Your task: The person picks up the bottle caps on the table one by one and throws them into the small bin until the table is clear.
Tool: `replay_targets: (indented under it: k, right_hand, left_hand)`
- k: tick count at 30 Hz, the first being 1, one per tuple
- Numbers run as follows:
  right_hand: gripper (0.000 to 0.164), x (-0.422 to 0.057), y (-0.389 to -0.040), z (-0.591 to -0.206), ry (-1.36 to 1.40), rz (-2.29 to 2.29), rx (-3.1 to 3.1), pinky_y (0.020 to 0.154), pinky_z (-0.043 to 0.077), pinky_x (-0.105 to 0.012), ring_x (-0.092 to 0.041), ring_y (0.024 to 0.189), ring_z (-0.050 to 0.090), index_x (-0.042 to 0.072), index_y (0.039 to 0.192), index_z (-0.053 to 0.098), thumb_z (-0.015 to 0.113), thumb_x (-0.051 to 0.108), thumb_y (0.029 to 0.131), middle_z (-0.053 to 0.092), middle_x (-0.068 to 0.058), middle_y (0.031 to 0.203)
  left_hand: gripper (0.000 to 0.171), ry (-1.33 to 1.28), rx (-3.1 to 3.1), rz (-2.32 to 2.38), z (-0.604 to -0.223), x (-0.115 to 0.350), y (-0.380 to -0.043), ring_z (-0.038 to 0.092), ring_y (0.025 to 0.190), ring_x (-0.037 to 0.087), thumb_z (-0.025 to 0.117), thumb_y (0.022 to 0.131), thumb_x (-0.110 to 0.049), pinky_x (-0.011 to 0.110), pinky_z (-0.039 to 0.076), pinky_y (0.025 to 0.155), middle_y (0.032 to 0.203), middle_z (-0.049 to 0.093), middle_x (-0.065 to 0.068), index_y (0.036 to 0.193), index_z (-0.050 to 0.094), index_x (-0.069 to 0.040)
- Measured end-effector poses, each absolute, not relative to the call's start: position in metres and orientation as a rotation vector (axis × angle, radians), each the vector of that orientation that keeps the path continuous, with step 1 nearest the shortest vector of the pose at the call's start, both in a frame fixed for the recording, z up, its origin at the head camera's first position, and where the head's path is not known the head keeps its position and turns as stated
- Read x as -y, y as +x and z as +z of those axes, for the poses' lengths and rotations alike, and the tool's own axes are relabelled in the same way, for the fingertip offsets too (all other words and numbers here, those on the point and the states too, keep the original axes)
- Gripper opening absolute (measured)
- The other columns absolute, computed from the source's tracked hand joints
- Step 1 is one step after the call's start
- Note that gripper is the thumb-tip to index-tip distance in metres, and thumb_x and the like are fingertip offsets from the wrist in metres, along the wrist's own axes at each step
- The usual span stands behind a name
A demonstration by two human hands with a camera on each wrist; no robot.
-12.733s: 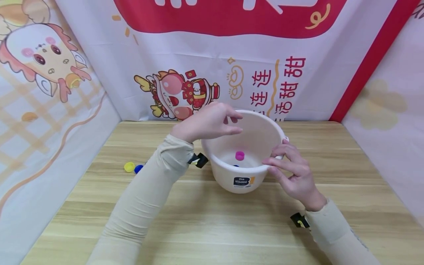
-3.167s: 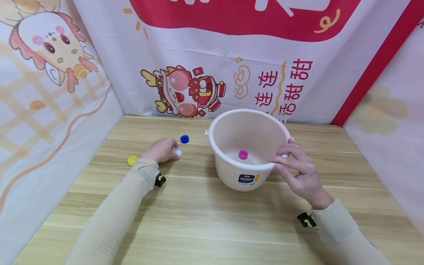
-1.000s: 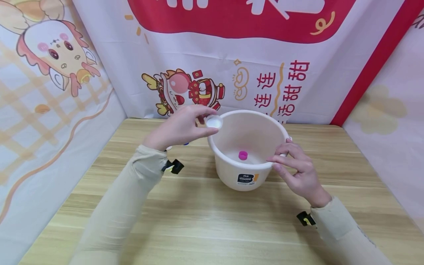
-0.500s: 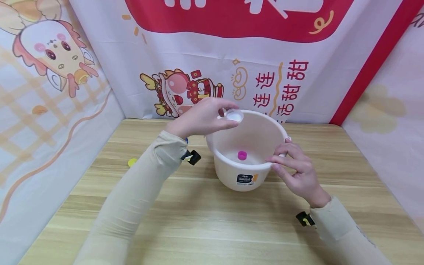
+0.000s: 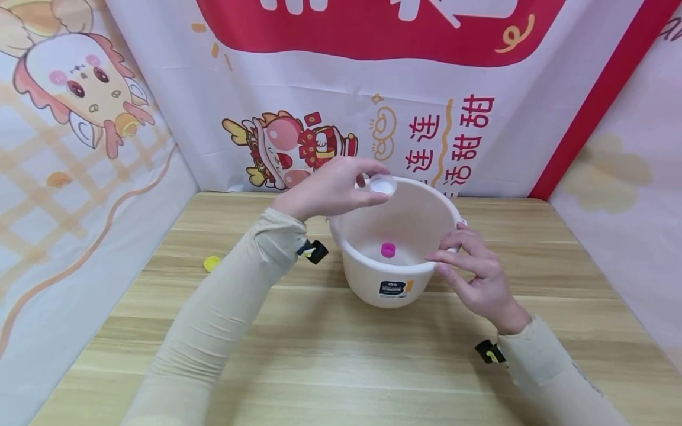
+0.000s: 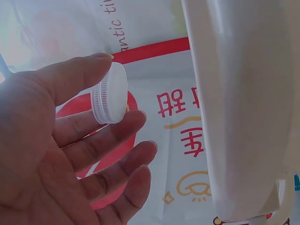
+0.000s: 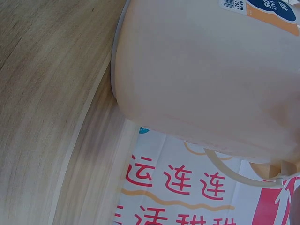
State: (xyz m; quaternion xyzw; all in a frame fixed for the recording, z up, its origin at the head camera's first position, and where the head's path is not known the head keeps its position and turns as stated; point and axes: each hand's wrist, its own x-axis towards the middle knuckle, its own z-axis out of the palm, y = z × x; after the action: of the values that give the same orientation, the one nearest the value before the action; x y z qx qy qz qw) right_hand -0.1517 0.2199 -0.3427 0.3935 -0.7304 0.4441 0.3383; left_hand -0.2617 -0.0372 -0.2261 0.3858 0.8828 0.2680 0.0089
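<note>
In the head view my left hand (image 5: 338, 186) pinches a white screw cap (image 5: 382, 186) over the far left rim of a cream plastic bucket (image 5: 362, 278). The left wrist view shows the ribbed cap (image 6: 111, 93) between thumb and index finger, the other fingers loosely bent, with the bucket wall (image 6: 248, 108) to the right. My right hand (image 5: 474, 275) grips the bucket's rim at its right side, thumb outside. A pink cap (image 5: 388, 250) lies on the bucket floor. The bucket's outer wall (image 7: 201, 79) fills much of the right wrist view.
A yellow cap (image 5: 211, 263) lies on the wooden table (image 5: 341, 367), left of my left sleeve. Printed cloth (image 5: 298, 71) hangs behind the table and at both sides. The bucket's handle (image 7: 239, 176) hangs along its outside in the right wrist view.
The left hand picked the white cap off the table and brought it right, up over the bucket. A blue cap seen on the table earlier is hidden behind the left arm. The right hand stays.
</note>
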Motion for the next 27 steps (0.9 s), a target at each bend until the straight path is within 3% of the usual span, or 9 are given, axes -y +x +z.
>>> replay_targets:
  k: [7, 16, 20, 27]
  right_hand:
    - [0.034, -0.219, -0.152, -0.343, 1.039, 1.150, 1.886, 0.112, 0.023, -0.061, -0.029, 0.101, 0.053, -0.003, 0.092, 0.076, 0.064, 0.029, 0.098, 0.061, -0.020, 0.092]
    - [0.034, -0.220, -0.152, -0.343, 1.037, 1.155, 1.896, 0.112, 0.023, -0.061, -0.029, 0.102, 0.052, -0.003, 0.092, 0.076, 0.064, 0.029, 0.098, 0.061, -0.017, 0.093]
    - [0.035, -0.219, -0.152, -0.343, 1.037, 1.149, 1.890, 0.112, 0.023, -0.061, -0.029, 0.102, 0.053, -0.003, 0.091, 0.076, 0.064, 0.029, 0.098, 0.062, -0.018, 0.093]
    - [0.035, -0.219, -0.152, -0.343, 1.039, 1.148, 1.887, 0.112, 0.023, -0.061, -0.030, 0.101, 0.053, -0.004, 0.091, 0.075, 0.064, 0.029, 0.098, 0.062, -0.018, 0.092]
  left_hand:
    - [0.071, 1.086, -2.724, 0.778, -0.233, 0.042, -0.267, 0.056, 0.114, 0.018, 0.071, 0.089, -0.047, 0.036, 0.050, 0.093, 0.131, 0.058, 0.007, 0.148, 0.045, -0.016]
    - [0.060, 1.082, -2.736, 0.796, -0.236, 0.053, -0.267, 0.059, 0.109, 0.017, 0.069, 0.091, -0.046, 0.033, 0.052, 0.086, 0.120, 0.061, 0.000, 0.141, 0.054, -0.017]
    - [0.059, 1.042, -2.757, 0.796, -0.237, 0.061, -0.267, 0.057, 0.105, 0.013, 0.069, 0.091, -0.045, 0.029, 0.054, 0.082, 0.119, 0.062, 0.000, 0.141, 0.054, -0.018]
    - [0.061, 0.932, -2.781, 0.814, -0.240, 0.079, -0.267, 0.060, 0.104, 0.016, 0.069, 0.091, -0.047, 0.030, 0.055, 0.080, 0.122, 0.063, 0.003, 0.143, 0.054, -0.018]
